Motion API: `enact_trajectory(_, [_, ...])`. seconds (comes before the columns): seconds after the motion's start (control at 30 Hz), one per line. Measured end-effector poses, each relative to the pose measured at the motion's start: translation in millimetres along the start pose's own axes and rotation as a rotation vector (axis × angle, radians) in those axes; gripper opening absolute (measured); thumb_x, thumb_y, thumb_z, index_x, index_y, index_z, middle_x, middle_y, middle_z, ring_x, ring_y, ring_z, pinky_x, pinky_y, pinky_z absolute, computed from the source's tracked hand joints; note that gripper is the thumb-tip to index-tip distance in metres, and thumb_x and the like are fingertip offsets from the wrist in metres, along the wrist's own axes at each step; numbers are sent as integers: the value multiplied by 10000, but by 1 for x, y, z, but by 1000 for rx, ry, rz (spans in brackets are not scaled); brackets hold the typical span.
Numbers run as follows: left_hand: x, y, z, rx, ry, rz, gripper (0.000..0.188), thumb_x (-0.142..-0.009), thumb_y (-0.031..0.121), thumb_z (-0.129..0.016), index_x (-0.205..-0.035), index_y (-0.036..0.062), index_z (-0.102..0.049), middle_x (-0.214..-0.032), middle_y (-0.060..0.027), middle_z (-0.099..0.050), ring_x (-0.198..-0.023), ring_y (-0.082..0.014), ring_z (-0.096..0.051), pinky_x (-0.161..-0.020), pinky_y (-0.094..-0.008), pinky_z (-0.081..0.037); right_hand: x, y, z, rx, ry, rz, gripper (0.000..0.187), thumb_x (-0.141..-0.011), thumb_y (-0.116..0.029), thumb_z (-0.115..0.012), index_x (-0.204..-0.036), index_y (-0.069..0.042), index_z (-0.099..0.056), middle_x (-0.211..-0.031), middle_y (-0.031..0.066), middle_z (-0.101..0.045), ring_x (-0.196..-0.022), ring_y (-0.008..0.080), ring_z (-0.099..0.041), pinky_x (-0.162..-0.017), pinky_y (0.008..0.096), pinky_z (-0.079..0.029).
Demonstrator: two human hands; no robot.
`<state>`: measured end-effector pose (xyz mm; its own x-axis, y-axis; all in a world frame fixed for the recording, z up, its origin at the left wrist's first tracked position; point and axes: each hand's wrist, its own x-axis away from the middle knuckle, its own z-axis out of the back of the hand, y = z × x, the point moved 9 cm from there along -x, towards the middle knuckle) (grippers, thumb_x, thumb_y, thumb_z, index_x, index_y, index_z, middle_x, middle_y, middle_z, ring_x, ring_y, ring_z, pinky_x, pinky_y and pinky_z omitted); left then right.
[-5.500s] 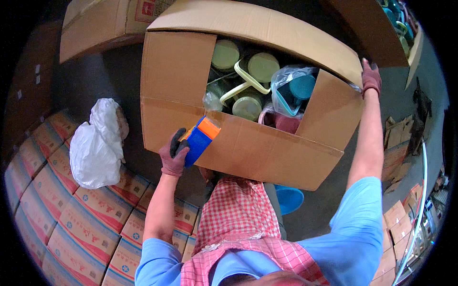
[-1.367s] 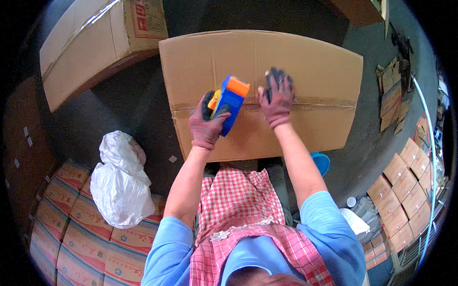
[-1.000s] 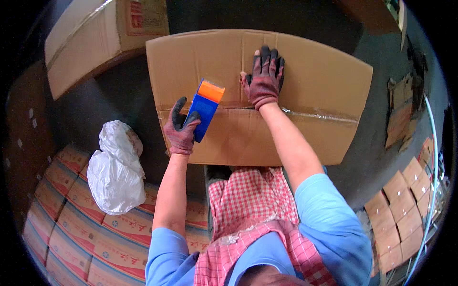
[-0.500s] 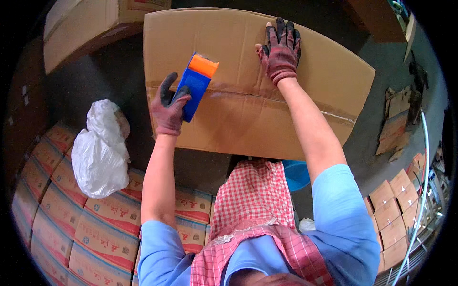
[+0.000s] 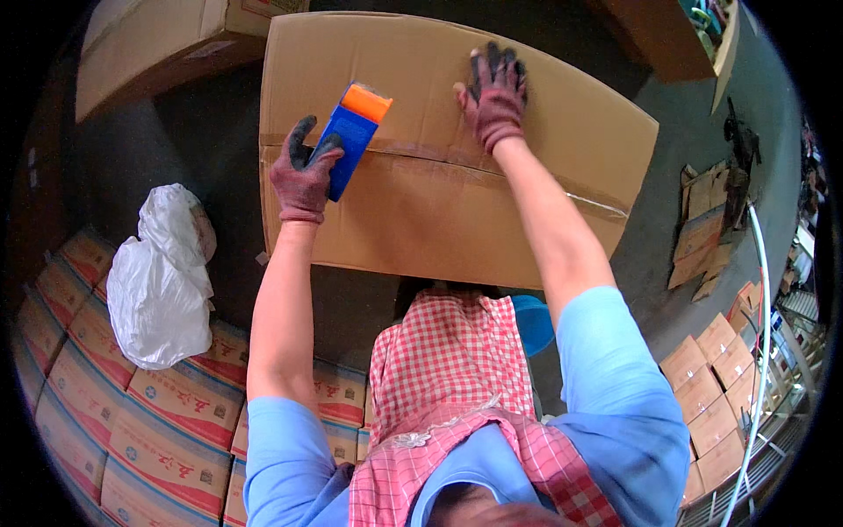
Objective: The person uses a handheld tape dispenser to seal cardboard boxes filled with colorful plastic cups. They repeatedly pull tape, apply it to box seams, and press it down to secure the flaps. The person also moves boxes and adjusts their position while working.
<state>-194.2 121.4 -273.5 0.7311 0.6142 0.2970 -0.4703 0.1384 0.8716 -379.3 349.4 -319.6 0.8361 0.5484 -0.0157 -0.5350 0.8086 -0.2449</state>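
A large brown cardboard box point(image 5: 395, 215) lies in front of me, with a seam running across its top and a strip of tape along part of it. Wrapped in the fingers of my left hand point(image 5: 303, 178) is a blue tape dispenser point(image 5: 353, 136) with an orange front end. It is tilted over the left half of the box, by the seam; whether it touches the cardboard I cannot tell. My right hand point(image 5: 496, 104) rests palm down near the far edge of the box, fingers spread, holding nothing. Both hands wear dark red gloves with blackish fingers.
Stacked printed cartons point(image 5: 167, 400) fill the lower left, and a white plastic bag point(image 5: 161, 290) sits by them. Another big box point(image 5: 167, 53) stands far left. Flattened cardboard point(image 5: 700, 220), small brown boxes point(image 5: 716, 395) and a pale hose point(image 5: 760, 307) are at right. A blue tub point(image 5: 532, 325) is near my apron.
The whole view has shifted a little, so the box and surroundings sit further left. Both hands keep nearly the same places over the box, the left still gripping the tape dispenser.
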Motion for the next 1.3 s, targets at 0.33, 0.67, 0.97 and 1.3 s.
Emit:
enact_trajectory(0.33, [5,-34,42,510,216,243,521,-653,72,-670,-1139,-14,-500,-970,-118,-568,-850,-195,-560,-763,-285,-457,104,-62,-63,-115,-446,132,796,-669,-426,-611,-1310,-73,-297,-1376,160,-243,-1275,344,-208,-1054,445,-128])
enact_trajectory(0.67, [125,-23,-69,838,526,170,402,-715,174,-613,-1070,-4,-546,-1007,-69,-569,-911,-209,-541,-841,-327,-416,138,31,-13,-1187,-404,-341,420,-753,-264,-596,-1145,-125,-540,-1121,114,-563,-1038,237,-529,-885,319,-407])
enact_trajectory(0.97, [149,-69,-139,685,948,407,328,-716,257,-645,-950,31,-608,-923,-88,-604,-751,-231,-565,-713,-370,-458,298,502,181,-679,-20,-1199,222,-768,-176,-589,-957,-66,-629,-850,28,-631,-778,109,-567,-711,272,-451])
enact_trajectory(1.3, [147,-44,-135,158,1078,813,330,-670,277,-694,-899,46,-638,-893,-82,-619,-738,-219,-573,-665,-381,-476,165,522,61,-970,-101,-1196,226,-722,-265,-672,-814,-60,-653,-743,-11,-610,-625,84,-535,-597,242,-418])
